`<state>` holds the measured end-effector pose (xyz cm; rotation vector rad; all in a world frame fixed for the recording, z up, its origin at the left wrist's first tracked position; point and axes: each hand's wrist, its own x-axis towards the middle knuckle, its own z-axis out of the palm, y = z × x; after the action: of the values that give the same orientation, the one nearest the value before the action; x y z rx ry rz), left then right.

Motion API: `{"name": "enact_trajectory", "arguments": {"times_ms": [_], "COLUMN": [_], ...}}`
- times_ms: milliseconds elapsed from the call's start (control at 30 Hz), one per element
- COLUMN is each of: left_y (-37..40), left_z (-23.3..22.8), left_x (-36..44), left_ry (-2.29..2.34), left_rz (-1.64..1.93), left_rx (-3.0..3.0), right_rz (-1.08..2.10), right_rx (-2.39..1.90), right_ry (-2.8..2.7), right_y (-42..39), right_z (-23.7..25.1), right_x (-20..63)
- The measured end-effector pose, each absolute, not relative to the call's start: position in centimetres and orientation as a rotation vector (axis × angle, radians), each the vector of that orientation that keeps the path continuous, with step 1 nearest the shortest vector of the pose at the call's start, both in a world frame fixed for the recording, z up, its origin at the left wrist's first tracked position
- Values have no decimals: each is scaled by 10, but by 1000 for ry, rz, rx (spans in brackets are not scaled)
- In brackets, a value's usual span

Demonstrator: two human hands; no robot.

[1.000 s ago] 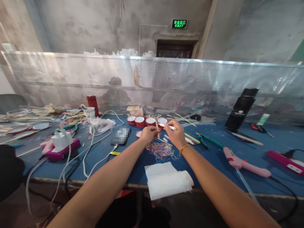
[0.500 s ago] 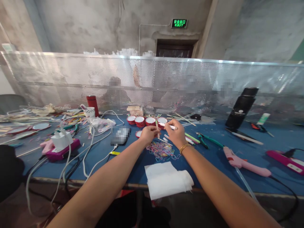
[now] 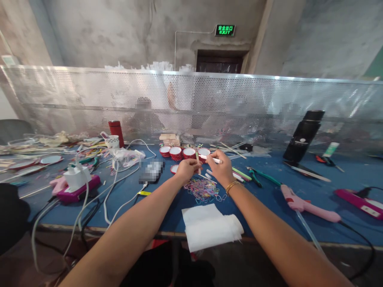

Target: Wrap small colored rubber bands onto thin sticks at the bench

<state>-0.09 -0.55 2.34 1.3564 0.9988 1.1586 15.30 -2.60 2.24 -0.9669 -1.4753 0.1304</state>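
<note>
1. Sticks held in both hands are the work here: the left hand (image 3: 186,167) pinches a thin wooden stick (image 3: 198,160) upright, above the blue worktop (image 3: 263,195).
2. Just to its right, the right hand (image 3: 220,169) grips one white stick (image 3: 213,160) lying level, its tip near the wooden one.
3. Judging by this, the joining step is in hand; the next move likely calls for steady alignment of the two sticks.
4. Below the hands lies one pile of coloured rubber bands (image 3: 204,189).
5. Behind stand four red-rimmed cups (image 3: 183,152) in a row.
6. Nearer lies one folded white cloth (image 3: 209,226).
7. Far right lies one pink glue gun (image 3: 305,204).
</note>
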Motion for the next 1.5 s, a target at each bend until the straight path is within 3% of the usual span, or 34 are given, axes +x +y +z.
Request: {"name": "enact_trajectory", "arguments": {"times_ms": [1500], "left_y": [-1], "left_z": [20], "left_x": [-2], "left_ry": [1053], "left_rz": [1150], "left_rx": [1387], "right_rz": [124], "right_rx": [-972], "right_ry": [-1437], "right_y": [-24], "right_z": [22], "right_x": [154]}}
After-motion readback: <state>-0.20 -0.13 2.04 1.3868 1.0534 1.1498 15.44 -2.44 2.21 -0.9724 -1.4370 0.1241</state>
